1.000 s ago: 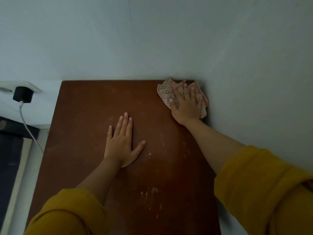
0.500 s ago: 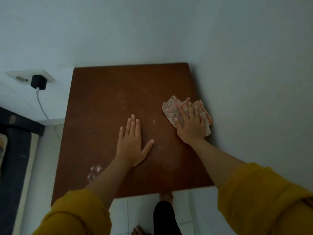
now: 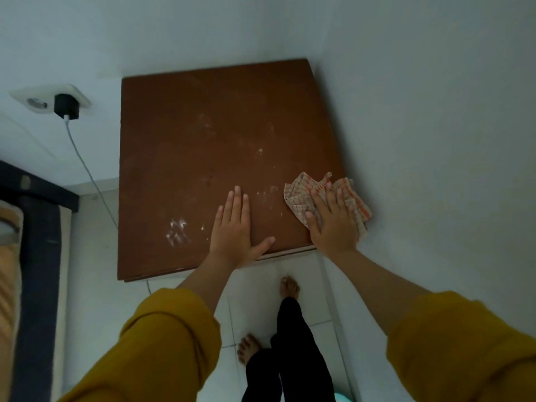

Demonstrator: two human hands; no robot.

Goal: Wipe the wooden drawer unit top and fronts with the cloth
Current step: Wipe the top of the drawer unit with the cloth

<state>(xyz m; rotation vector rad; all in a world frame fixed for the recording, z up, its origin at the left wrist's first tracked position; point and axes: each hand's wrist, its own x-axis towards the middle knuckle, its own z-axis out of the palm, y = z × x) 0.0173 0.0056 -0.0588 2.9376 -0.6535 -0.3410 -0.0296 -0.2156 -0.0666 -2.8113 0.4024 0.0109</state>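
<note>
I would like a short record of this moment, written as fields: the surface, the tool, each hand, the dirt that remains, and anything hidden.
surface: drawer unit top, brown, set in a wall corner
tool: checked cloth, at the near right corner of the top
wiping hand: right hand, flat on the cloth, fingers straight
other hand: left hand, flat on bare wood, apart from the cloth
dirt: white smears, left of the left hand
hidden: drawer fronts, not in view

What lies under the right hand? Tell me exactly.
The checked cloth lies under the right hand, pressed onto the wooden top near its front right corner. Its edges show around the hand. The wood beneath is covered, so marks there cannot be seen.
</note>
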